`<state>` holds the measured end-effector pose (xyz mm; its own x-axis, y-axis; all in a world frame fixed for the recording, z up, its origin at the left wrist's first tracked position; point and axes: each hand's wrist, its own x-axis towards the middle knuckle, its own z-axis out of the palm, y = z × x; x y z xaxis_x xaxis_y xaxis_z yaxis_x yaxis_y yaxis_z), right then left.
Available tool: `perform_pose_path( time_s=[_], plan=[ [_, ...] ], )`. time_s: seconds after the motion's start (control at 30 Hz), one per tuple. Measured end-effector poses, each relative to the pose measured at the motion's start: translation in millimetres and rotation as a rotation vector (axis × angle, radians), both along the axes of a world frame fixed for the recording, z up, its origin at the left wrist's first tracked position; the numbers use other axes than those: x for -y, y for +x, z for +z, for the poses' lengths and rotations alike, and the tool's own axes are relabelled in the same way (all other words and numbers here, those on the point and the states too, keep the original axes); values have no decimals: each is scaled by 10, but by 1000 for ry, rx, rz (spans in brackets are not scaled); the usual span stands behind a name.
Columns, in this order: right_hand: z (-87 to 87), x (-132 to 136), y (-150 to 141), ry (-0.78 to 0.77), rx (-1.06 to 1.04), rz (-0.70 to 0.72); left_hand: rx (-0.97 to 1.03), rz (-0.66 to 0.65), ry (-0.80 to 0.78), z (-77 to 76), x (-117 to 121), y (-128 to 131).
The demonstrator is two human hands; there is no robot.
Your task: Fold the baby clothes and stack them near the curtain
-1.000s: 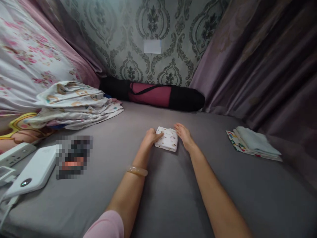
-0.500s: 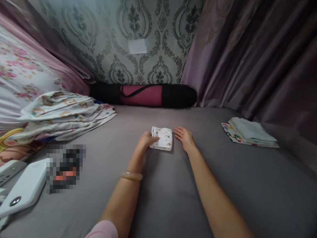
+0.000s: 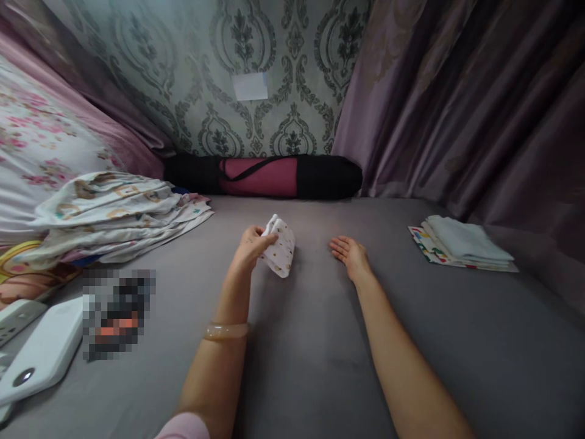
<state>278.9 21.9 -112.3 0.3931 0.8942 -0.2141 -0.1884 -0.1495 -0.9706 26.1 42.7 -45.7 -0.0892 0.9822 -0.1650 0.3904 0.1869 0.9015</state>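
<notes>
My left hand [image 3: 254, 245] pinches a small folded white cloth [image 3: 281, 250] with brown spots between thumb and fingers. The cloth is tilted up on edge, its folded layers showing at the top; whether its lower corner touches the grey bed sheet [image 3: 311, 341] I cannot tell. To the right of the cloth and apart from it, my right hand [image 3: 350, 256] is open with its fingers stretched out and nothing in it.
At right lies a stack of folded cloths [image 3: 470, 241]. A heap of printed fabric [image 3: 123, 207] is at left, with a white power bank [image 3: 43, 347] and a power strip [image 3: 21, 317] nearer. A black and maroon roll bag [image 3: 262, 177] lies along the wall.
My left hand has gripped the folded cloth, lifted it from lying flat to a tilt, and shifted it left. My right hand has moved slightly right, away from the cloth.
</notes>
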Motion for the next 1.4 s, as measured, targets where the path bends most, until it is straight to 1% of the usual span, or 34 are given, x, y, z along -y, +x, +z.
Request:
perform_pose_path(
  time_s=[0.1, 0.17, 0.27, 0.33, 0.4, 0.47, 0.6, 0.67, 0.7, 0.83, 0.87, 0.93, 1.0, 1.03, 1.1, 1.17, 1.27, 1.33, 1.4],
  plan=[
    [-1, 6, -31, 1, 8, 18, -191, 109, 161, 120, 33, -136],
    [0, 14, -57, 2, 0, 11, -338, 138, 240, 156, 62, -166],
    [13, 28, -86, 0, -22, -12, -507, 77, 285, 123, 94, -74],
    [26, 36, -93, 4, -29, -17, -545, 4, 277, 50, 103, 60],
    [41, 41, -92, 3, -44, -25, -544, -60, 252, -36, 107, 210],
    [55, 43, -90, 6, -75, -39, -535, -96, 236, -113, 114, 339],
    [84, 44, -98, 6, -134, -72, -527, -91, 238, -205, 145, 493],
    [97, 47, -106, 6, -150, -77, -506, -93, 236, -227, 162, 537],
    [102, 49, -110, 8, -156, -75, -479, -114, 228, -234, 167, 556],
    [112, 57, -114, 3, -166, -72, -283, -278, 192, -238, 138, 589],
    [112, 59, -113, 4, -165, -72, -253, -298, 216, -235, 120, 575],
    [110, 60, -110, 5, -163, -73, -264, -287, 318, -231, 79, 519],
    [106, 57, -109, 0, -161, -73, -355, -275, 444, -242, 47, 444],
    [103, 54, -110, -2, -159, -74, -418, -291, 497, -256, 39, 414],
    [100, 49, -113, -6, -158, -74, -567, -373, 575, -303, 50, 398],
    [98, 46, -116, -5, -161, -72, -718, -467, 615, -373, 95, 461],
    [99, 51, -118, 4, -164, -65, -877, -551, 585, -499, 193, 650],
    [100, 58, -121, 6, -164, -55, -927, -587, 532, -566, 247, 762],
    [99, 64, -127, 0, -162, -44, -958, -609, 493, -603, 272, 818]
  ],
)
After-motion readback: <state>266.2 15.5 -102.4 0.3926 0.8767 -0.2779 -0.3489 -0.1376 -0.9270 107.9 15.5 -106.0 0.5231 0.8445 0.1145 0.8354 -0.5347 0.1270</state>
